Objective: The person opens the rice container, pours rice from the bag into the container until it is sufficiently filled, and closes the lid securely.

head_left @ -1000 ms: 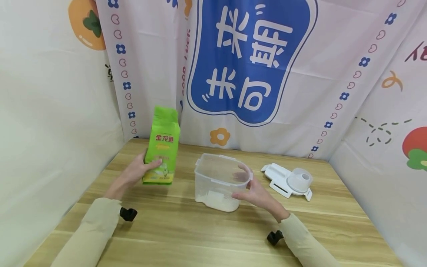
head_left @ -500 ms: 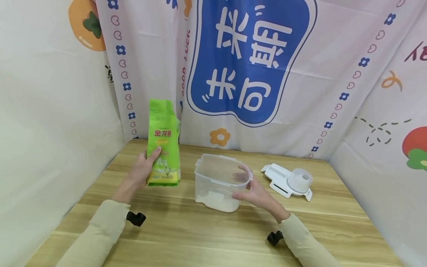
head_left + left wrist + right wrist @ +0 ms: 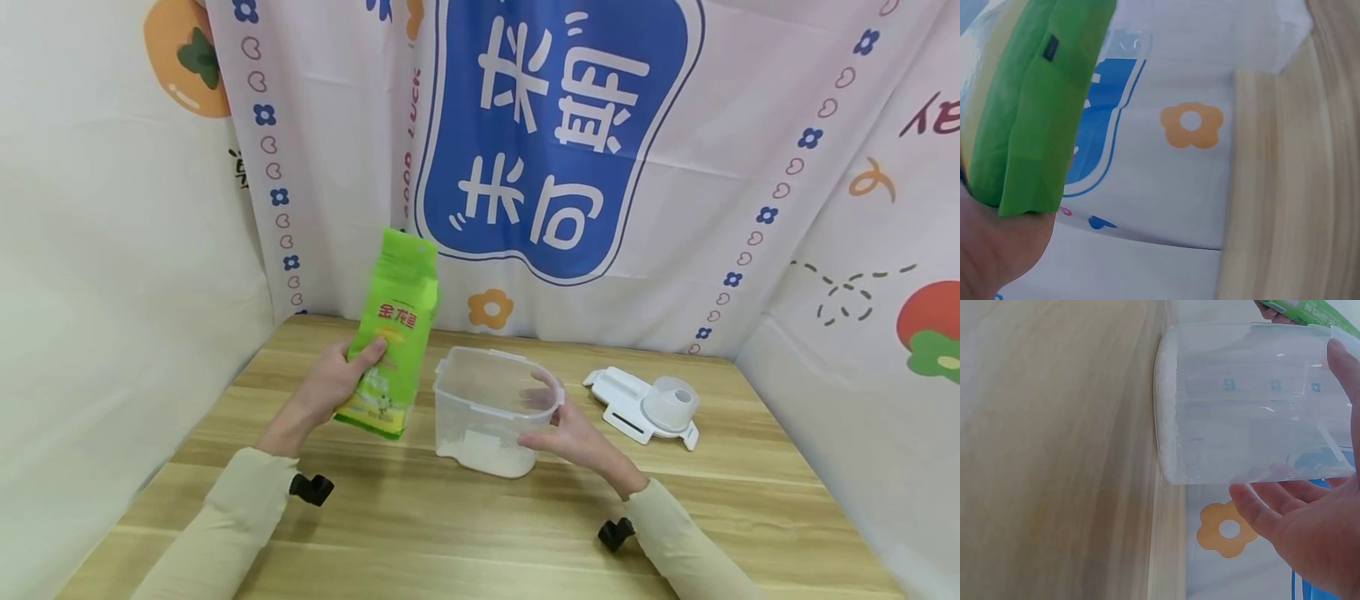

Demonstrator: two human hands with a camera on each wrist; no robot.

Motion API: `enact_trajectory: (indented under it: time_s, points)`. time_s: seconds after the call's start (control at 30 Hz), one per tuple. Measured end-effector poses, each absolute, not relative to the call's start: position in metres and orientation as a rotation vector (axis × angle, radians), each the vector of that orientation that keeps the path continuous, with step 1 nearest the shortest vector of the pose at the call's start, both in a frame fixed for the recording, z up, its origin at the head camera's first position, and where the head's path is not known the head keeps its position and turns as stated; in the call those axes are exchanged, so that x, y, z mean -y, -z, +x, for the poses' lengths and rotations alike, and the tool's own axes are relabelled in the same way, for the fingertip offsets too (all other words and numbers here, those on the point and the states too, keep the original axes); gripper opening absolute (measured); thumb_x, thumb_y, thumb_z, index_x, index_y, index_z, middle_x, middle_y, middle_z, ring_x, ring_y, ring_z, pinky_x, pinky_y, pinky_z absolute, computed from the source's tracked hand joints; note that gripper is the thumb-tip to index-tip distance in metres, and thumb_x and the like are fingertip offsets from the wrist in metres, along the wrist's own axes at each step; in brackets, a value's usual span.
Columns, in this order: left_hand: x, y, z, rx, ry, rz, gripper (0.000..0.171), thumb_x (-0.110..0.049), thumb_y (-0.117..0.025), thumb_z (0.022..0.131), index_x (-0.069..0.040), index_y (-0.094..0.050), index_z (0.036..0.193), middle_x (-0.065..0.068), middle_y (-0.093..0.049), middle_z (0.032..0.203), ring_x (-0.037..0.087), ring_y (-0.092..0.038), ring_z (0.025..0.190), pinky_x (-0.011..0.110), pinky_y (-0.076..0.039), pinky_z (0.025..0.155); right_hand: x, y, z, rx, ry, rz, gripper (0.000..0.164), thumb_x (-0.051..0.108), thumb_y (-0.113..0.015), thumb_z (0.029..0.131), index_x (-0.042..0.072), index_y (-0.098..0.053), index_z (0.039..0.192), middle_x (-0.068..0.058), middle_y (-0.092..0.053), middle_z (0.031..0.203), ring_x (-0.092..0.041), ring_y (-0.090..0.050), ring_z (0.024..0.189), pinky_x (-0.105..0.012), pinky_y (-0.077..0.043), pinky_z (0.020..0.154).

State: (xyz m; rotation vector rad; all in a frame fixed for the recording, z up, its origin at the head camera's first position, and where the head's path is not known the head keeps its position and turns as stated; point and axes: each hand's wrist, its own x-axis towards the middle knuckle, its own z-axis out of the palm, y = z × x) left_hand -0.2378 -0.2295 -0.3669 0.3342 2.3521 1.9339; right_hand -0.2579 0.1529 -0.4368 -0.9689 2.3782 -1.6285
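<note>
My left hand (image 3: 337, 379) grips a green bag (image 3: 401, 321) by its lower left side, with the thumb across its printed front. The bag is held above the table, its top leaning right, just left of a see-through plastic container (image 3: 480, 425). In the left wrist view the bag's green side (image 3: 1047, 119) rises from the hand. My right hand (image 3: 573, 433) holds the container's rounded right end, thumb in front and fingers behind. The container stands upright on the table. A thin layer of white grains (image 3: 1168, 406) covers its bottom in the right wrist view.
A white lid (image 3: 630, 404) with a see-through cup (image 3: 671, 404) on it lies right of the container. The wooden table (image 3: 465, 533) ends at a printed cloth (image 3: 360, 167) at the back, with white cloth on both sides.
My left hand has carried the green bag rightward, closer to the container, and its top now leans right. My right hand and the container have stayed in place.
</note>
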Motion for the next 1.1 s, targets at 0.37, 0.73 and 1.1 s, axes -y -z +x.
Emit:
enact_trajectory:
  time_s: [0.37,0.73,1.1]
  points:
    - [0.207,0.342,-0.243,-2.725,-1.529,0.619,0.041,-0.045,-0.056,0.098,-0.009,-0.06,0.119,0.01,-0.07,0.08,0.022,-0.069,0.061,0.038,-0.058,0.052,-0.152,0.436,-0.258,-2.375,1.624,-0.942,0.098,0.014,-0.081,0.08,0.019,-0.018,0.154,-0.023,-0.048,0.143,-0.04,-0.051,0.13,-0.049,-0.044,0.107]
    - [0.193,0.313,-0.259,-2.763,-1.294,0.748,0.037,-0.05,-0.059,0.094,-0.014,-0.062,0.101,0.006,-0.069,0.076,0.021,-0.068,0.058,0.036,-0.057,0.049,-0.15,0.439,-0.26,-2.417,1.573,-0.979,0.102,0.017,-0.084,0.077,0.013,-0.017,0.154,-0.024,-0.049,0.139,-0.039,-0.052,0.125,-0.034,-0.047,0.102]
    - [0.177,0.287,-0.266,-2.931,-0.919,0.893,0.037,-0.053,-0.062,0.092,-0.016,-0.06,0.093,0.0,-0.067,0.074,0.013,-0.065,0.057,0.027,-0.055,0.05,-0.152,0.441,-0.262,-2.384,1.594,-0.966,0.099,0.015,-0.083,0.078,0.009,-0.019,0.153,-0.025,-0.047,0.14,-0.04,-0.051,0.126,-0.043,-0.046,0.104]
